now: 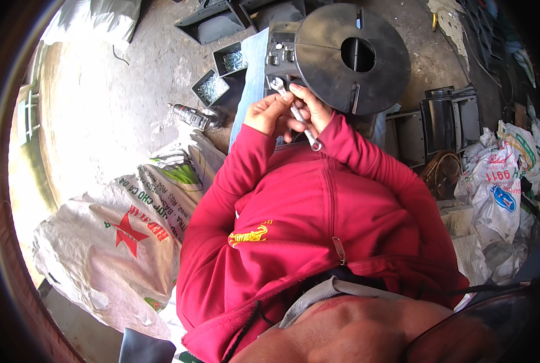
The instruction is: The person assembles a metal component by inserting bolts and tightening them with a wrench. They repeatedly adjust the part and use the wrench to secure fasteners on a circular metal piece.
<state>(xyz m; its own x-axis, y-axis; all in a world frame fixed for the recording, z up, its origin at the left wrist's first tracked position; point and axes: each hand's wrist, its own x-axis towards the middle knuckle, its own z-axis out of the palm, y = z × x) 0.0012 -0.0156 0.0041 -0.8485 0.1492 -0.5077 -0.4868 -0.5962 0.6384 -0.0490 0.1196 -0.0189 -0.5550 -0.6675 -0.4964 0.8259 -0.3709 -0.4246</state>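
Note:
In front of my chest, a silver combination wrench (297,113) slants across my fingers, its open jaw at the upper left and its ring end at the lower right. My left hand (267,115) is closed on it, with the thumb near the jaw end. Curled from the other side, my right hand (314,107) also grips the wrench, though some fingers are hidden. Just beyond my hands lies a large black round disc (324,42) with a centre hole and slots. Small metal clips (280,55) sit on a black part at its left edge.
Two black bins of screws (211,88) (234,61) stand on the floor to the left, near a power drill (191,116). Black trays (211,23) lie farther off. Black box-shaped parts (442,124) stand at the right. Printed white sacks (109,254) (494,175) flank me.

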